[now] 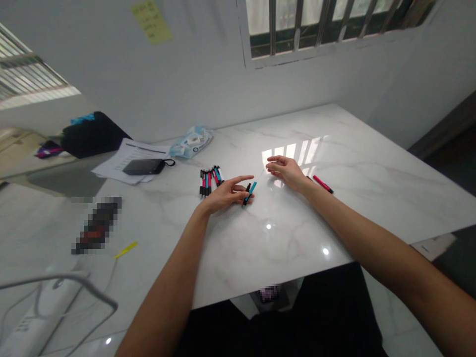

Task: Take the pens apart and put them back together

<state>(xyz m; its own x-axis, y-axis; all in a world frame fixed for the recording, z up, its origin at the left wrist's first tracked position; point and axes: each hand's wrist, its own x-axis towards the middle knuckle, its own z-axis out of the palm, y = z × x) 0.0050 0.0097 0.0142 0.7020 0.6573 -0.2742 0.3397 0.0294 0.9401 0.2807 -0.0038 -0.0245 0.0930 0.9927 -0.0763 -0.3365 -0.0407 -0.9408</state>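
My left hand (229,193) is over the white marbled table, its thumb and fingers around a blue and black pen (251,190); a black piece shows beside the blue part. Just left and behind that hand lies a group of several pens (206,182) in pink, blue and black. My right hand (281,169) hovers to the right, fingers bent and pinched on a thin, clear item (262,172) too faint to make out. A pink and black pen (323,184) lies by my right forearm, with a dark tip of another beside it, partly hidden.
A blue and white plastic packet (192,142) lies near the wall. Left of it, a black phone-like device (144,166) with a strap rests on papers (118,161). A yellow strip (126,250) is at the left. The table's front edge (256,290) runs before my lap.
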